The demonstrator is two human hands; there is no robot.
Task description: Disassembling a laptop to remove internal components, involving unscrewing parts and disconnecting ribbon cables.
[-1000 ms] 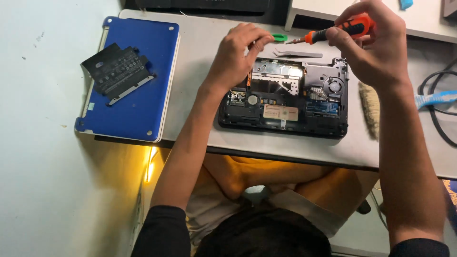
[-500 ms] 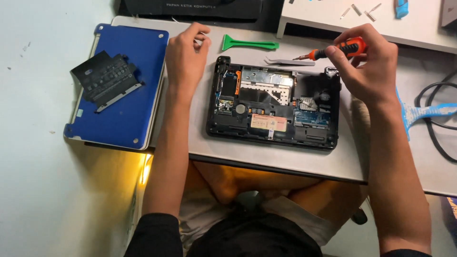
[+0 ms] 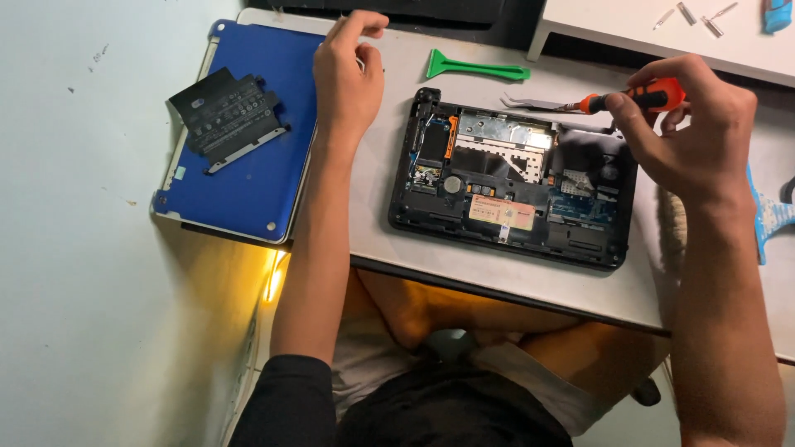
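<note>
An opened black laptop base [image 3: 513, 186] lies on the grey table [image 3: 373, 223] with its circuit boards showing. My right hand [image 3: 691, 136] grips an orange-handled screwdriver [image 3: 638, 99] above the laptop's far right corner. My left hand [image 3: 348, 70] hovers left of the laptop, by the edge of the blue cover [image 3: 257, 157], fingertips pinched together; whether something small is between them I cannot tell. Silver tweezers [image 3: 538, 105] lie at the laptop's far edge, near the screwdriver tip.
A black battery pack [image 3: 228, 120] rests on the blue cover at the left. A green plastic pry tool [image 3: 476, 68] lies beyond the laptop. A white shelf [image 3: 629, 29] at the back right holds small metal parts. A blue tool [image 3: 766, 215] pokes in at the right.
My left hand has moved from the laptop's top left corner leftward to the blue cover's edge. The right hand with the screwdriver has stayed over the laptop's right side.
</note>
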